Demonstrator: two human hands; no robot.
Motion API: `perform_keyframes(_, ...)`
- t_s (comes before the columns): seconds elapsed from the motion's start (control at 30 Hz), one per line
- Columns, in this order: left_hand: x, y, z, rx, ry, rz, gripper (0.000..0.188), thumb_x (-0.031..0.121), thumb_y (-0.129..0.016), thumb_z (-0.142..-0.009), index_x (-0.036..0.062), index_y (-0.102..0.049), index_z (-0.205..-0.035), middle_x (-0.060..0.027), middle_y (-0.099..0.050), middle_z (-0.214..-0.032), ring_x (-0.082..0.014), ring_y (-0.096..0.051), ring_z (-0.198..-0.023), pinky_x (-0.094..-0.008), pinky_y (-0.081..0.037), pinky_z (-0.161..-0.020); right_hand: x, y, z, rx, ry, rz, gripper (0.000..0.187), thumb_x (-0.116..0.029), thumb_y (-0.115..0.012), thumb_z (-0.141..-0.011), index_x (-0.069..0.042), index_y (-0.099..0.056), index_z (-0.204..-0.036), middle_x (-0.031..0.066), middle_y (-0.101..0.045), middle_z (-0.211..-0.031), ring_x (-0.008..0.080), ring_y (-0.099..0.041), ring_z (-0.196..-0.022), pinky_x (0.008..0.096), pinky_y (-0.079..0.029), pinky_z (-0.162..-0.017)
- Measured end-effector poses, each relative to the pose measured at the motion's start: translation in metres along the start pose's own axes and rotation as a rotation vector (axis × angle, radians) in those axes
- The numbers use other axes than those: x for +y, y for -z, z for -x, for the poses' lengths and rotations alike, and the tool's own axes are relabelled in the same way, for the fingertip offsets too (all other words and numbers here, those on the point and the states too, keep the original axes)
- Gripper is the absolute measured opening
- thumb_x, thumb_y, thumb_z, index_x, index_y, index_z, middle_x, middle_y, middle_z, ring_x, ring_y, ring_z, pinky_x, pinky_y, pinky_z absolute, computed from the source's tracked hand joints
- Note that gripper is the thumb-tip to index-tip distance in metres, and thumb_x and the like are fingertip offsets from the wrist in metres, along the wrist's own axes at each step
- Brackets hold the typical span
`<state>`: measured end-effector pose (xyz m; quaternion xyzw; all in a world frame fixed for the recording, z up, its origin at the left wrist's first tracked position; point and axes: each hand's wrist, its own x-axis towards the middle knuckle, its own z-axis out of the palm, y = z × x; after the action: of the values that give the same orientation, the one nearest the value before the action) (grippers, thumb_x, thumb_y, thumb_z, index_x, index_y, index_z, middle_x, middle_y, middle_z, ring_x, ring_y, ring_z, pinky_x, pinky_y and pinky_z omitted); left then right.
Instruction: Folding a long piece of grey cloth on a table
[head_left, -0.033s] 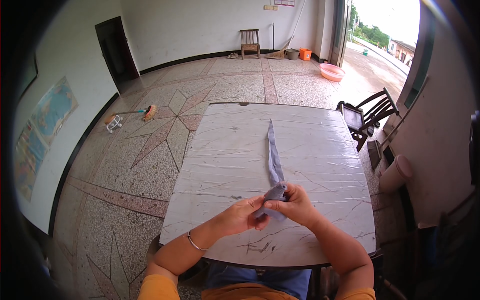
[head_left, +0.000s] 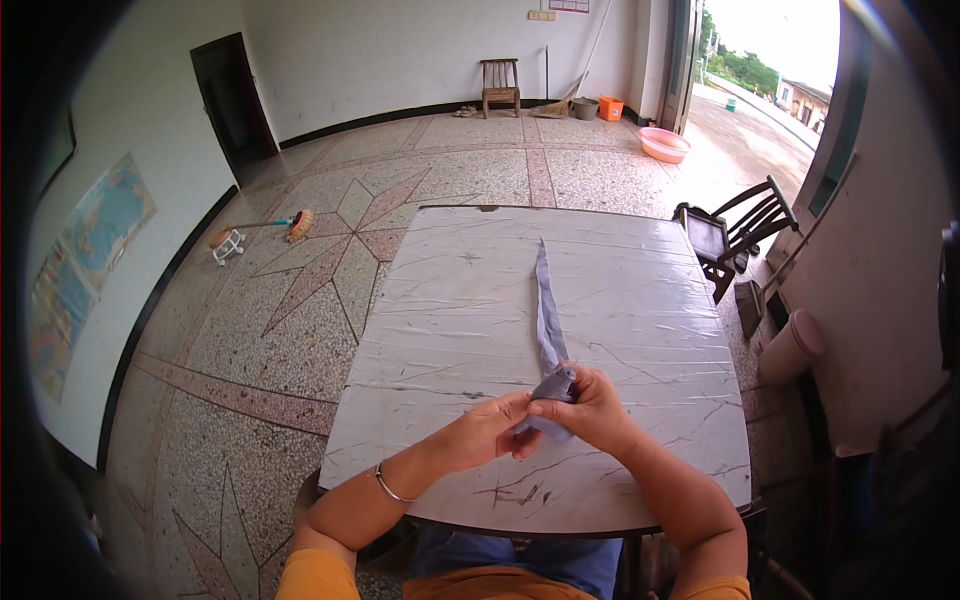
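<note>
A long, narrow strip of grey-purple cloth point(head_left: 548, 315) lies on the white marbled table point(head_left: 440, 300), tapering to a point at its far end. Its near end is bunched into a thick roll point(head_left: 553, 385) held up just above the tabletop. My left hand point(head_left: 500, 425) pinches this roll from the left, thumb along it. From the right, my right hand point(head_left: 592, 408) grips the same roll, its thumb crossing the front and its fingers around the upper end. A loose fold of cloth hangs below my thumbs. Some fingertips are hidden behind the cloth.
Beside the table's far right corner stands a dark wooden chair point(head_left: 735, 232), with a pink bin point(head_left: 792, 347) nearer. A pink basin point(head_left: 665, 145) sits by the open doorway. On the floor to the left lies a brush point(head_left: 300, 226). Another chair point(head_left: 500, 85) is against the far wall.
The rolled end of the cloth and my fingers on it have shifted very slightly. The strip on the table lies as before.
</note>
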<state>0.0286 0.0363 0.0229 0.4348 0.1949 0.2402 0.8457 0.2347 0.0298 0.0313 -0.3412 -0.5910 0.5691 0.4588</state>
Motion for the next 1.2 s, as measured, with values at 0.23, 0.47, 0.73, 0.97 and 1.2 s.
perform_keyframes(0.23, -0.007, 0.01, 0.002, -0.006, 0.019, 0.138, 0.044, 0.044, -0.043, -0.105, 0.0085, -0.05, -0.129, -0.0041, -0.054, -0.089, -0.0172, -0.051, -0.078, -0.0298, -0.042, -0.073, -0.01, -0.005, -0.002, 0.041, 0.024, 0.036, 0.022, -0.017, -0.082, -0.085, -0.003, -0.067, -0.094, -0.0034, -0.066, -0.083, 0.0038, -0.057, -0.078, 0.0223, -0.049, -0.069)
perform_keyframes(0.47, -0.008, 0.002, -0.001, 0.045, 0.051, 0.051, 0.038, 0.044, -0.043, -0.106, 0.0103, -0.051, -0.121, -0.0034, -0.055, -0.09, -0.0174, -0.05, -0.078, -0.03, -0.042, -0.071, 0.005, 0.003, -0.001, 0.044, 0.024, 0.109, 0.026, -0.02, -0.082, -0.085, -0.003, -0.069, -0.099, -0.003, -0.067, -0.086, 0.0043, -0.057, -0.08, 0.0221, -0.049, -0.072)
perform_keyframes(0.73, 0.0, 0.001, 0.001, 0.019, 0.044, 0.094, 0.037, 0.044, -0.042, -0.106, 0.01, -0.05, -0.118, -0.0026, -0.053, -0.089, -0.016, -0.049, -0.077, -0.029, -0.043, -0.071, -0.004, 0.002, -0.001, -0.029, -0.082, -0.051, 0.03, -0.023, -0.082, -0.086, -0.002, -0.068, -0.102, -0.0023, -0.067, -0.087, 0.0043, -0.058, -0.08, 0.0219, -0.049, -0.072)
perform_keyframes(0.97, -0.005, 0.011, 0.0, -0.075, 0.023, 0.16, 0.041, 0.046, -0.041, -0.106, 0.009, -0.051, -0.12, -0.0036, -0.054, -0.092, -0.0164, -0.05, -0.078, -0.0291, -0.044, -0.072, -0.002, 0.001, -0.004, -0.001, -0.01, -0.051, 0.026, -0.022, -0.081, -0.086, -0.004, -0.068, -0.1, -0.0029, -0.067, -0.086, 0.0039, -0.058, -0.079, 0.0215, -0.049, -0.072)
perform_keyframes(1.2, -0.009, 0.007, 0.0, 0.019, 0.03, 0.141, 0.04, 0.046, -0.042, -0.105, 0.0089, -0.051, -0.117, -0.0057, -0.054, -0.09, -0.0196, -0.049, -0.077, -0.032, -0.042, -0.073, -0.005, 0.0, -0.003, 0.017, 0.05, 0.018, 0.026, -0.019, -0.081, -0.086, -0.003, -0.068, -0.101, -0.0031, -0.066, -0.085, 0.0038, -0.058, -0.081, 0.0215, -0.049, -0.074)
